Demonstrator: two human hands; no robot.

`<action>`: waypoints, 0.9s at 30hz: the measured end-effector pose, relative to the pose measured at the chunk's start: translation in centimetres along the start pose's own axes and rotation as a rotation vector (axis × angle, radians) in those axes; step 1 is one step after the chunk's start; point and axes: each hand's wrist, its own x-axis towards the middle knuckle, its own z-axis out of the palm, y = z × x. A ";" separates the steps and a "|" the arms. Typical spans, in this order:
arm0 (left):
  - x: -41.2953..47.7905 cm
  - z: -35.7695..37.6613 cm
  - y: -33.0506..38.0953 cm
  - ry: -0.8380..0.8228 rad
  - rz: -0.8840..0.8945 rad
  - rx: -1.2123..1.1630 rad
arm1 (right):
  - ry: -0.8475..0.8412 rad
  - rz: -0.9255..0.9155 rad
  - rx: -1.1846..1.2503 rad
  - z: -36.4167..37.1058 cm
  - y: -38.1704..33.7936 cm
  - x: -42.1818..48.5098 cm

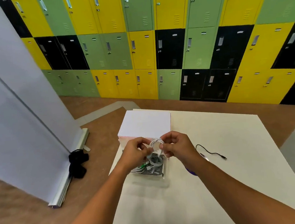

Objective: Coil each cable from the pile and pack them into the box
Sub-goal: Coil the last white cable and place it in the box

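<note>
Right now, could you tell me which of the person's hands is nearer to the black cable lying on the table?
Right. The right hand sits just left of the black cable, pinching the white coil; the left hand holds the coil's other side, farther from the cable.

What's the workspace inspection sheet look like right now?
Surface: white table, clear box near its left edge.
Job's things: clear box holds coiled grey and white cables; white carton behind it.
Clutter: purple item, partly hidden under right forearm.
Grippers: left hand and right hand both pinch a white coiled cable above the box.
Cables: black cable loose on table, right of the hands.
Surroundings: lockers, grey banner stand, black cloth on floor.
</note>
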 end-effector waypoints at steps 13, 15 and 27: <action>0.2 -2.4 -7.7 0.116 -0.260 -0.168 | -0.116 -0.036 -0.560 7.8 7.3 0.7; 0.8 -2.0 -8.2 0.145 -0.267 -0.166 | -0.114 -0.043 -0.638 8.1 8.2 1.1; 3.8 -0.1 -11.5 0.084 -0.164 0.293 | -0.265 -0.023 -1.072 8.2 11.0 4.7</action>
